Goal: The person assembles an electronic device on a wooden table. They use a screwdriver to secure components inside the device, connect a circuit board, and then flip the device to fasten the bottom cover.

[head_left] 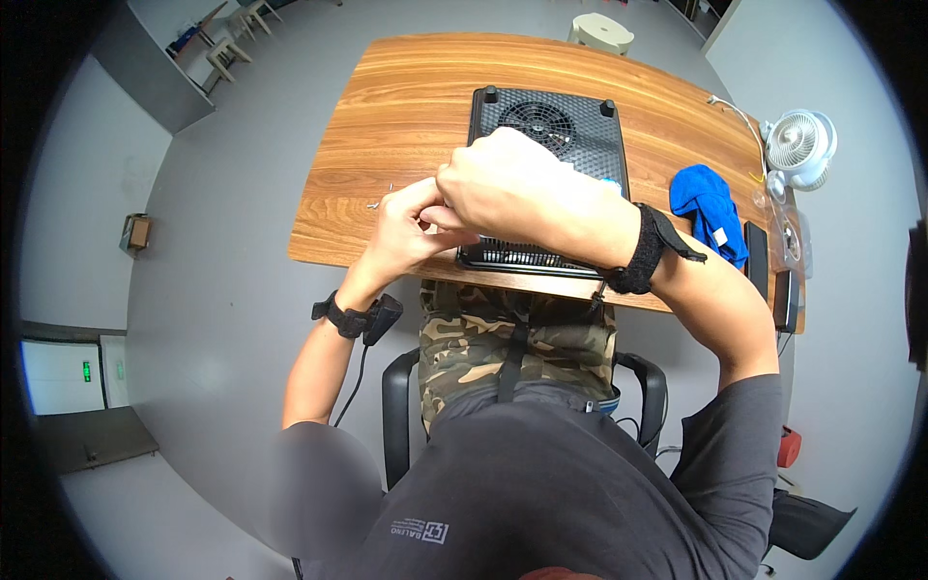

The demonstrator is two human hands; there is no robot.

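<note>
A black, flat appliance [597, 150] lies underside up on the wooden table, showing a round fan grille [541, 124], rubber feet and vent slots. It looks like an induction cooker. Over its left edge my two hands meet. My right hand [498, 184] is closed in a fist-like grip, its fingers turned down and mostly hidden. Just below and left of it, my left hand [406, 232] has thumb and fingers pinched together beneath the right one. Whatever lies between them is too small or covered to make out. A few small screws [373, 205] lie on the table left of my hands.
To the right are a crumpled blue cloth [698, 188], a black bar-shaped thing [756, 256], a clear plastic tray [793, 242] and a white fan [800, 143] with its cable. The wooden table [416, 87] has its near edge at my lap. A pale stool [601, 34] stands beyond.
</note>
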